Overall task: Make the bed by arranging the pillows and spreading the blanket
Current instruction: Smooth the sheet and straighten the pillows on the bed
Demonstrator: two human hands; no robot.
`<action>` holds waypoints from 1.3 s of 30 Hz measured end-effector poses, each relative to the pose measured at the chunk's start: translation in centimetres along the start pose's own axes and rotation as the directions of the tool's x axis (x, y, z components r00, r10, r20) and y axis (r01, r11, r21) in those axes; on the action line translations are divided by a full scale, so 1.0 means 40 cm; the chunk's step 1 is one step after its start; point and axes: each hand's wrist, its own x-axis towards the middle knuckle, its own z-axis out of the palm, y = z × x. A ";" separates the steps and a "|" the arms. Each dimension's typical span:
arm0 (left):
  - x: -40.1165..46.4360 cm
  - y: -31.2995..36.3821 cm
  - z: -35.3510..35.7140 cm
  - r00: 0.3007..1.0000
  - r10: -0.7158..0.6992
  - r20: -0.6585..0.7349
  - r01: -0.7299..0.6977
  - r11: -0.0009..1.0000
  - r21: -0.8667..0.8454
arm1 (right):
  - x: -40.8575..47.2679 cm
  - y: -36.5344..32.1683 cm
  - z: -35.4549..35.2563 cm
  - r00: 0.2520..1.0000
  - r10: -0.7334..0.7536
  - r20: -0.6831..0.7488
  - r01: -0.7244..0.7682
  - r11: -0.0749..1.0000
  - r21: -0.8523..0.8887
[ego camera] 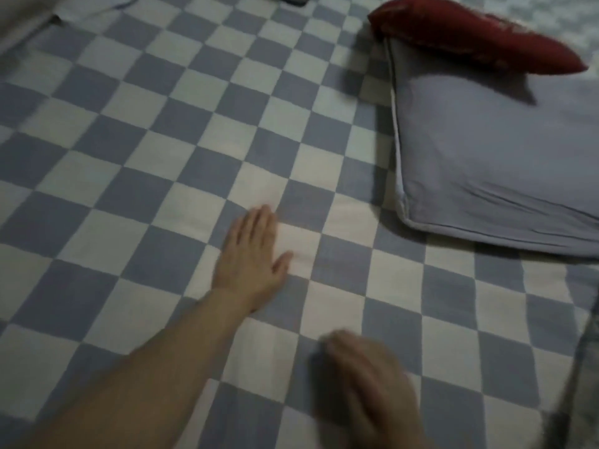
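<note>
— On the checkered blanket [136, 176], what are the hands doing?
— The left hand [251, 254] lies flat, fingers straight and together, palm pressed to the cloth, holding nothing. The right hand [366, 380] is nearer the camera and blurred; its fingers look extended over the blanket, with nothing in them.
— And the pillows?
— A grey pillow [492, 157] lies on the blanket at the upper right, well apart from both hands. A red pillow [476, 37] rests tilted on its far edge.

Left hand [251, 254] flat on checkered blanket [129, 157], right hand [366, 377] blurred, grey pillow [496, 163], red pillow [479, 37] atop
</note>
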 end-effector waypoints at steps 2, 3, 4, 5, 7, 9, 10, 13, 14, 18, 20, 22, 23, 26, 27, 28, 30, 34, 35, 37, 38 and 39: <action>-0.020 -0.139 0.006 0.991 -0.133 -0.032 0.133 0.991 -0.002 | 0.106 0.130 -0.069 0.931 0.338 -0.135 -0.355 0.927 -0.121; -0.037 -0.199 0.003 0.980 -0.196 -0.023 0.196 0.981 -0.005 | 0.182 0.170 -0.084 0.847 0.514 -0.133 -0.530 0.832 -0.161; -0.055 -0.255 0.000 0.969 -0.247 -0.018 0.247 0.969 -0.003 | 0.261 0.174 -0.066 0.739 0.662 -0.122 -0.673 0.717 -0.182; -0.075 -0.300 0.001 0.958 -0.287 -0.014 0.287 0.958 0.002 | 0.327 0.156 -0.026 0.652 0.751 -0.107 -0.752 0.620 -0.224; -0.112 -0.386 0.004 0.935 -0.354 -0.016 0.354 0.935 0.012 | 0.427 0.051 0.094 0.717 0.695 0.048 -0.635 0.680 -0.367; -0.133 -0.452 0.000 0.916 -0.402 0.002 0.402 0.915 0.022 | 0.470 -0.095 0.211 0.881 0.355 0.311 -0.238 0.903 -0.357; -0.139 -0.479 -0.007 0.907 -0.421 0.015 0.420 0.907 0.025 | 0.481 -0.159 0.241 0.882 0.193 0.430 -0.065 0.953 -0.295; -0.140 -0.531 -0.030 0.911 -0.410 0.041 0.409 0.912 0.029 | 0.516 -0.175 0.211 0.829 -0.047 0.558 0.107 0.991 -0.075; -0.136 -0.545 -0.036 0.916 -0.399 0.050 0.398 0.917 0.031 | 0.529 -0.129 0.184 0.867 -0.035 0.498 0.072 0.996 -0.056; -0.109 -0.590 -0.053 0.905 -0.424 0.024 0.424 0.905 0.013 | 0.619 0.098 0.054 0.844 0.535 -0.018 -0.523 0.817 -0.242; -0.104 -0.604 -0.052 0.900 -0.436 0.006 0.436 0.900 -0.012 | 0.693 0.102 0.064 0.641 0.767 -0.043 -0.752 0.615 -0.239; -0.109 -0.607 -0.039 0.896 -0.439 -0.067 0.436 0.898 -0.052 | 0.782 0.014 0.184 0.685 0.728 -0.021 -0.696 0.645 -0.316; -0.109 -0.603 -0.034 0.894 -0.438 -0.091 0.433 0.899 -0.071 | 0.838 -0.060 0.264 0.762 0.646 0.028 -0.603 0.726 -0.329; -0.102 -0.613 -0.007 0.900 -0.421 -0.116 0.411 0.906 -0.101 | 1.004 -0.346 0.537 0.921 0.320 0.224 -0.241 0.917 -0.318; -0.096 -0.618 -0.002 0.902 -0.419 -0.103 0.408 0.906 -0.112 | 1.049 -0.449 0.594 0.929 0.200 0.311 -0.110 0.952 -0.285; -0.096 -0.638 0.009 0.907 -0.415 -0.071 0.405 0.907 -0.118 | 1.087 -0.552 0.653 0.899 0.082 0.429 0.013 0.977 -0.213; -0.098 -0.654 0.029 0.917 -0.392 -0.075 0.385 0.919 -0.086 | 1.136 -0.702 0.706 0.764 -0.125 0.634 0.181 0.983 -0.025; -0.103 -0.650 0.009 0.911 -0.394 -0.117 0.369 0.910 -0.190 | 1.151 -0.691 0.613 0.797 -0.169 0.580 -0.204 0.828 0.522; -0.102 -0.648 -0.004 0.904 -0.408 -0.127 0.377 0.902 -0.212 | 1.133 -0.655 0.555 0.897 -0.061 0.437 -0.210 0.811 0.545; -0.099 -0.654 -0.019 0.908 -0.399 -0.128 0.372 0.908 -0.194 | 1.062 -0.524 0.453 0.986 0.132 0.102 -0.162 0.899 0.408; -0.101 -0.665 -0.021 0.911 -0.387 -0.144 0.363 0.916 -0.171 | 1.012 -0.462 0.413 0.979 0.205 -0.018 -0.192 0.941 0.278; -0.105 -0.681 -0.022 0.913 -0.377 -0.158 0.355 0.923 -0.148 | 0.950 -0.403 0.387 0.957 0.276 -0.088 -0.264 0.956 0.126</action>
